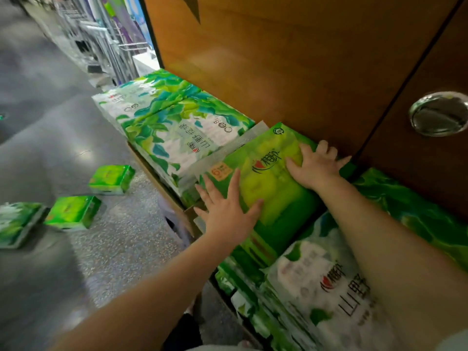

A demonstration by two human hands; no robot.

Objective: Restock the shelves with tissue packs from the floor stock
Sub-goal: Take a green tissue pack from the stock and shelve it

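Observation:
A bright green tissue pack (268,183) lies flat on the low shelf, against the wooden panel. My left hand (228,206) presses on its near left edge with fingers spread and straight. My right hand (314,165) lies flat on its far right corner, fingers spread toward the panel. Both hands are on top of the pack, not curled round it. Three more tissue packs lie on the floor at the left: one (111,179), a second (73,211) and a third (17,222) at the frame's edge.
White-and-green leaf-print packs (174,127) fill the shelf to the left, more of them (316,287) below my right arm. A wooden panel (291,59) with a round metal knob (439,114) rises behind. Grey floor (50,122) and metal racks (109,39) lie at the left.

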